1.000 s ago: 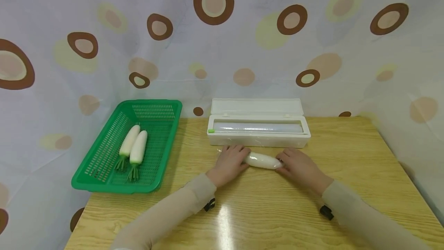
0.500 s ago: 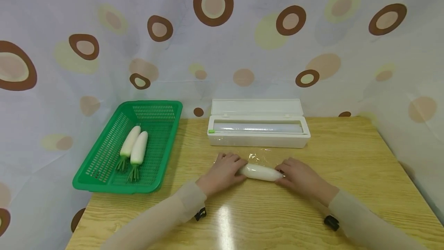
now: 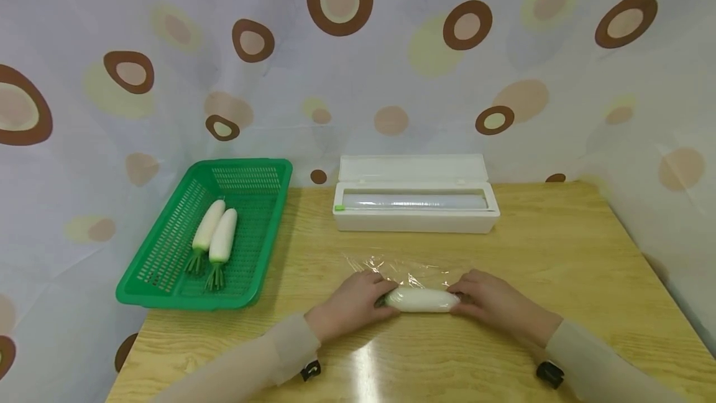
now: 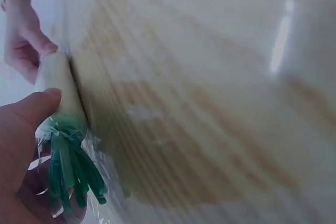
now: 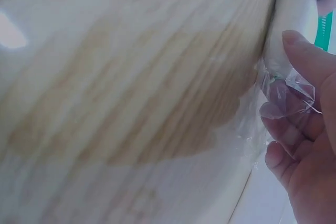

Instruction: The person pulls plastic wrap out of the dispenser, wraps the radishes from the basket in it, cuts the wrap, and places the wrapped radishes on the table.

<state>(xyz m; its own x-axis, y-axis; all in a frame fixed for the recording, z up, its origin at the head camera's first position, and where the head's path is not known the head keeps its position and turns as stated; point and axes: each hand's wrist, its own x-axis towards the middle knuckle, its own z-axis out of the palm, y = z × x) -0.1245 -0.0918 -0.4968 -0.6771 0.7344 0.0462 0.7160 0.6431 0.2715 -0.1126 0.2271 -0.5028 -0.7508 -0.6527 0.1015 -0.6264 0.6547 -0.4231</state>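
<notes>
A white radish (image 3: 422,300) lies crosswise on the table, wrapped in clear plastic film. My left hand (image 3: 358,303) grips its leafy end; in the left wrist view the thumb presses on the white body and the cut green stems (image 4: 73,169) stick out past the fingers. At the tapered end, my right hand (image 3: 492,303) pinches the radish, its thumb on top in the right wrist view. Loose film (image 5: 294,95) crinkles around the tip and over the right fingers. Behind the radish a sheet of cling film (image 3: 408,272) spreads flat on the wood.
A white cling film box (image 3: 416,222) with its lid raised stands behind, a film roll (image 3: 414,201) inside. At the left is a green plastic basket (image 3: 260,266) holding two white radishes (image 3: 222,238) with green stems. A patterned cloth (image 3: 391,79) hangs behind the wooden table (image 3: 447,365).
Both hands have drawn the wrapped radish toward the person, away from the film box, and it lies straighter. More of the flat film shows behind it.
</notes>
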